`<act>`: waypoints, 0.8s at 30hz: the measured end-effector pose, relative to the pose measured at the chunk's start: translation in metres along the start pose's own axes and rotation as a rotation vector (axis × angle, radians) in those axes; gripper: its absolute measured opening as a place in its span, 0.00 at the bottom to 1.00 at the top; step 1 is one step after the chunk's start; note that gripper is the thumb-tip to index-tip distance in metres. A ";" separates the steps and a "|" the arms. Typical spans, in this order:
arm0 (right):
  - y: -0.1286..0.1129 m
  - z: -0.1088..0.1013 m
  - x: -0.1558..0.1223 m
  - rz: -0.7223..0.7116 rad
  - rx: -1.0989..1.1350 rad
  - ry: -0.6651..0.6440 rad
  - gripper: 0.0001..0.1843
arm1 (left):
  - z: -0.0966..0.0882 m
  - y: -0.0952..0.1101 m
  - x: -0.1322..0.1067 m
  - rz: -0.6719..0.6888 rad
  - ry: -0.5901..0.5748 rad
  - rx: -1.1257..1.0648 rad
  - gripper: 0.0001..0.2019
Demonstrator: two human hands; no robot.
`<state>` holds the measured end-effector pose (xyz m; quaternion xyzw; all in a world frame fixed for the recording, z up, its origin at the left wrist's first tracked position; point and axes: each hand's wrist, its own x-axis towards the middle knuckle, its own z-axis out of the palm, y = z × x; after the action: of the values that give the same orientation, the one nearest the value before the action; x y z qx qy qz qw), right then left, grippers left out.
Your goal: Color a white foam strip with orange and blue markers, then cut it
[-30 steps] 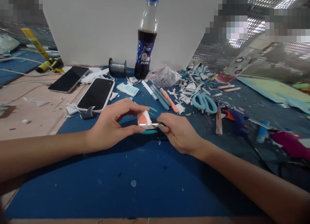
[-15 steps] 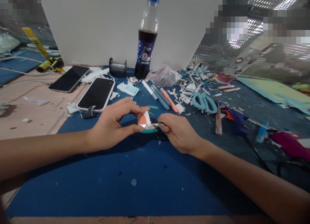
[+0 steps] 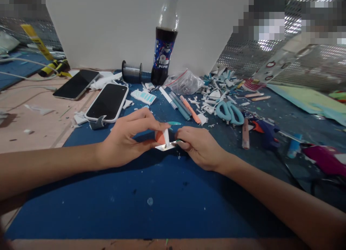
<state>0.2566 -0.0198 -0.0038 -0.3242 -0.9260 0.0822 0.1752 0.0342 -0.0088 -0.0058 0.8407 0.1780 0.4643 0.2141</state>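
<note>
My left hand [image 3: 128, 136] pinches a small orange-and-white block [image 3: 160, 137] between thumb and fingertips, above the blue mat [image 3: 129, 203]. Closed fingers of my right hand [image 3: 201, 148] grip a thin, shiny metal blade [image 3: 164, 147], whose handle end is hidden in the fist. The blade lies flat against the lower edge of the block, near my left thumb. Long teal nails show on the left hand. A few white shavings [image 3: 178, 156] lie on the mat just below the right fingers.
Behind the hands are markers [image 3: 180, 105], blue scissors [image 3: 229, 112], foam scraps [image 3: 216, 89] and a Pepsi bottle [image 3: 163, 52]. Two phones [image 3: 108, 102] and a wire spool [image 3: 132, 72] lie left. A glue gun [image 3: 266, 133] with its cord is at right.
The blade has turned so its flat face shows brighter, and it sits slightly lower under the block. The block has tilted a little in my left fingers. The camera view has shifted slightly.
</note>
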 end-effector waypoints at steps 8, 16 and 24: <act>-0.002 -0.001 0.001 -0.024 -0.003 0.006 0.21 | 0.001 0.003 0.002 0.042 -0.028 0.032 0.12; -0.007 -0.003 0.003 -0.046 -0.018 -0.037 0.25 | 0.002 0.000 0.000 0.042 -0.038 0.011 0.11; -0.007 -0.004 0.004 -0.036 -0.003 -0.068 0.18 | 0.001 0.001 0.001 0.062 -0.051 -0.013 0.13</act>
<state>0.2511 -0.0222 0.0034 -0.3047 -0.9373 0.0884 0.1445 0.0358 -0.0092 -0.0052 0.8559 0.1434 0.4503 0.2098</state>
